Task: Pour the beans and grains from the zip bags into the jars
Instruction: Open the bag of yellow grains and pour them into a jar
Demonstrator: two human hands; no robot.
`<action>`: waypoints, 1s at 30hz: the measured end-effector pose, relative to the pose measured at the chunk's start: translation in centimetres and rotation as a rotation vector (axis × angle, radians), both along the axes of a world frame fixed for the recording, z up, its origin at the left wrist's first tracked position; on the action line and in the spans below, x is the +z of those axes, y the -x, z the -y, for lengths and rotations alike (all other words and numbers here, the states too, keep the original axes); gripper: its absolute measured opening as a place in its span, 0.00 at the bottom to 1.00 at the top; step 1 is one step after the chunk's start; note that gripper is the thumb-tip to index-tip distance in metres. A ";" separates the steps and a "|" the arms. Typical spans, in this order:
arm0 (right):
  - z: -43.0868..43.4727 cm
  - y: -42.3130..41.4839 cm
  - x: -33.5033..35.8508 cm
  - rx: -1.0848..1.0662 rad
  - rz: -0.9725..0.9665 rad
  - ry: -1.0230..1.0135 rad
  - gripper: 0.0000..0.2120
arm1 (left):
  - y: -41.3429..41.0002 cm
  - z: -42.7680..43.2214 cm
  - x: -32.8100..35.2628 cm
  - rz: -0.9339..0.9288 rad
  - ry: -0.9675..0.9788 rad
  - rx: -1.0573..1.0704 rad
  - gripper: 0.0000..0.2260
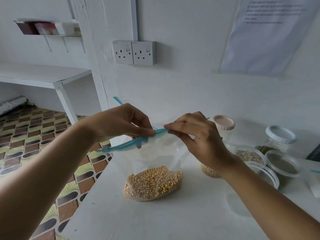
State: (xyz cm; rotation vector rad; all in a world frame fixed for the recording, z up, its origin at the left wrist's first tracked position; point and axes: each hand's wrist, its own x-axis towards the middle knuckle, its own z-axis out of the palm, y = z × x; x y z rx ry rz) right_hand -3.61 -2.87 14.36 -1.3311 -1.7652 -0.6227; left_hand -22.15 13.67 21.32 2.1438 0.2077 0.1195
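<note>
Zip strip (pixel 131 143) of clear bag (pixel 155 158) pinched by thumb and fingers of left hand (pixel 121 122) and right hand (pixel 199 135) (yellow kernels (pixel 154 182) at bottom); upright on white table (pixel 173 219), open jars (pixel 249 155) nearby.

Clear glossy plastic zip bag (pixel 155 158)

The clear plastic zip bag of yellow kernels (pixel 152 163) stood on the white table (pixel 155 222), mid-scene. Right of it were open round glass jars (pixel 270 177), near; two lidded glass jars (pixel 280 135) stood farther back, by the wall (pixel 190 75).
</note>
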 end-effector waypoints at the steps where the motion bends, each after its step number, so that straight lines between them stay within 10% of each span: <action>1: 0.2 -0.1 0.1 0.010 0.015 -0.001 0.10 | 0.1 -0.1 0.0 -0.003 0.010 0.000 0.09; 8: 1.8 0.8 2.2 0.115 -0.037 0.103 0.01 | -1.3 -3.1 0.7 0.135 -0.158 0.324 0.08; 13: 2.6 1.5 4.4 0.287 -0.142 0.401 0.03 | -2.2 -5.1 0.4 0.226 0.123 0.556 0.08; 23: 1.8 1.8 5.8 0.267 -0.223 0.700 0.01 | 3.4 -2.9 -2.1 0.462 0.335 0.175 0.17; 30: 0.8 2.4 6.4 0.254 -0.304 0.811 0.08 | 6.6 -1.7 -3.2 0.380 -0.235 0.136 0.14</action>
